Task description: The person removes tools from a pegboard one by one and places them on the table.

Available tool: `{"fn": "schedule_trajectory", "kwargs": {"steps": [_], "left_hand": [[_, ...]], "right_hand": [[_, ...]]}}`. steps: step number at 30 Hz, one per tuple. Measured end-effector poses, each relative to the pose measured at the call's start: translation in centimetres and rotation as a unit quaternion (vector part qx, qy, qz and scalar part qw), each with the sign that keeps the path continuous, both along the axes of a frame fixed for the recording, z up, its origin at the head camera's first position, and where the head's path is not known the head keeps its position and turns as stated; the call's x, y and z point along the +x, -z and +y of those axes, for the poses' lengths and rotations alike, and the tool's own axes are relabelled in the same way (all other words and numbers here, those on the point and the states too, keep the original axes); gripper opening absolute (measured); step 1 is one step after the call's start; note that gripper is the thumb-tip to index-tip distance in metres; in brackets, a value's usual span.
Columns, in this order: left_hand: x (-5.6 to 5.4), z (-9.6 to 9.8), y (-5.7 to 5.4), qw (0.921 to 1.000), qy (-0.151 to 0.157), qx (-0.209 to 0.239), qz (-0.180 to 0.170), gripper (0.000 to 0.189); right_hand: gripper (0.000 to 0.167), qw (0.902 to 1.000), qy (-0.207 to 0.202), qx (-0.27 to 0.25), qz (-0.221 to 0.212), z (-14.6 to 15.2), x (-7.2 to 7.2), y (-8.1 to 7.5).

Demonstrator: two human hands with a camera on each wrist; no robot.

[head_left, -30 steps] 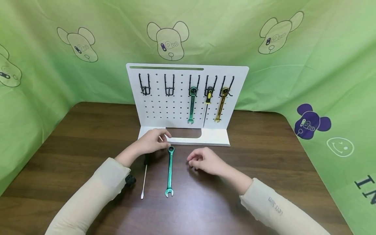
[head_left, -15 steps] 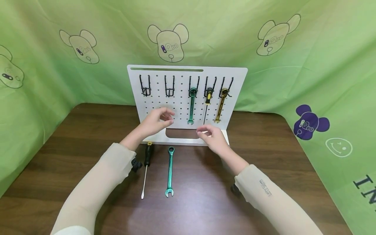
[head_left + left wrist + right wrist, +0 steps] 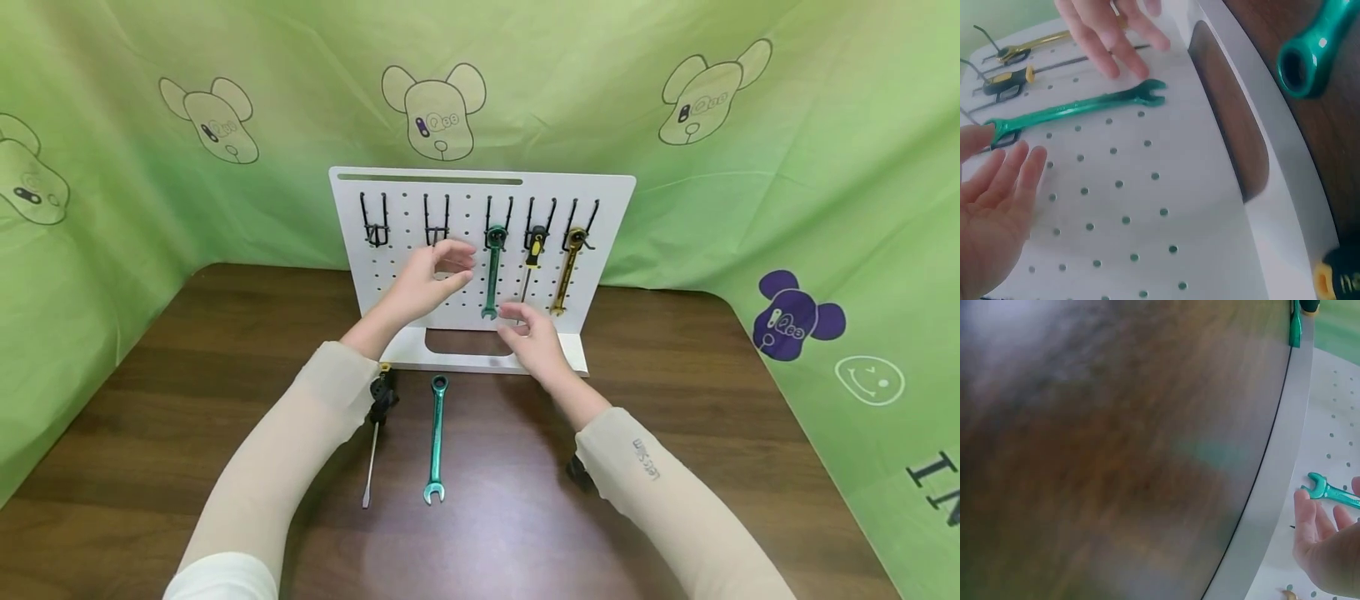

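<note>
A green wrench [image 3: 492, 271] hangs from a black hook on the white pegboard [image 3: 405, 275]. Beside its upper part is my left hand [image 3: 435, 279], fingers loosely bent and holding nothing. In the left wrist view that hand [image 3: 997, 212] is near the wrench's ring end. My right hand [image 3: 532, 337] is by the open end of the same wrench, fingers parted, with nothing in its grasp. On the table in front lie a second green wrench [image 3: 437, 442] and a screwdriver [image 3: 372, 467], whose handle is partly covered by the left wrist camera.
Right of the hanging wrench, a yellow-black screwdriver [image 3: 535, 248] and a gold wrench [image 3: 568, 271] hang on hooks. Two bare hooks are at the board's left, one partly behind my left hand. The board's base [image 3: 465, 365] rests on the wooden table [image 3: 675, 417], before a green curtain [image 3: 570, 83].
Both hands have risen from the table area to the pegboard. The left hand has moved up and right from near the lying tools; the right hand has moved up toward the hanging wrench.
</note>
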State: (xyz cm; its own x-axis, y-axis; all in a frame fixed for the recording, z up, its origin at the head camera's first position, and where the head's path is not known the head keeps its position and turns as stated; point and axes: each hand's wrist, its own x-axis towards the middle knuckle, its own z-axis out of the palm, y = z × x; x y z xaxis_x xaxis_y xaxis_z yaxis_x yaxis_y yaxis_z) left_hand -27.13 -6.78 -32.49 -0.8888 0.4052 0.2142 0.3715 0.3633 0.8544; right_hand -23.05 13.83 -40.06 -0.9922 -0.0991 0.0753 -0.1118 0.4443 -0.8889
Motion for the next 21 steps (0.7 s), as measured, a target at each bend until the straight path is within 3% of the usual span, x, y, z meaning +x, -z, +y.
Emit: {"fn": "schedule_trajectory", "kwargs": {"steps": [6,15,21], "left_hand": [[-0.5,0.9,0.2,0.9997,0.001,0.023,0.013,0.04],[-0.6,2.0,0.5,0.9981,-0.024,0.051,-0.025,0.041],[-0.8,2.4,0.8,0.9965,-0.042,0.069,-0.018,0.033]], "right_hand": [[0.043,1.0,-0.005,0.001,0.002,-0.8,-0.1,-0.1],[0.044,0.9998,-0.013,-0.004,0.014,-1.3,-0.3,0.1],[0.044,0.9997,-0.02,-0.003,0.01,-1.2,-0.4,0.1]]}}
